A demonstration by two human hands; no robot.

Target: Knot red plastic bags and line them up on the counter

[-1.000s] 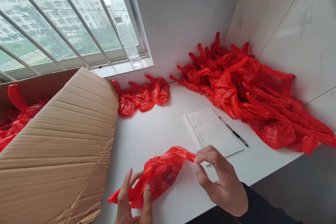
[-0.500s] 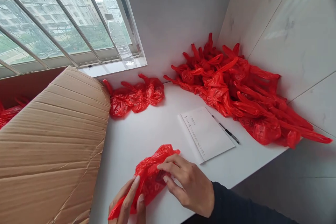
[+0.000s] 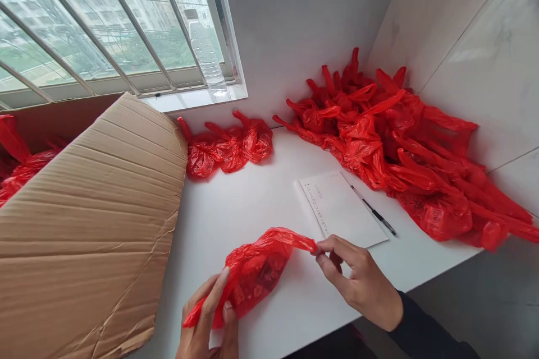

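A red plastic bag [image 3: 256, 272] lies at the front of the white table, with small patterned items showing dimly through its film. My left hand [image 3: 208, 314] grips the bag's near left end between fingers and thumb. At the bag's other end, my right hand [image 3: 357, 280] pinches a stretched corner that looks like a handle. What exactly is inside the bag I cannot make out. Just beyond my right hand lies a white notepad [image 3: 341, 210] with handwriting on it, and a black pen [image 3: 379, 217] rests along its right side.
A big cardboard box [image 3: 96, 224] with a raised flap stands at left, red bags inside it. Three knotted red bags [image 3: 229, 148] sit against the wall. A large heap of red bags [image 3: 379, 140] fills the back right. A clear bottle [image 3: 208, 59] stands on the windowsill.
My right hand has moved right from the middle of the bag and now pulls its corner outward. The bag is more stretched. My left hand stays at its end. The view has shifted slightly.
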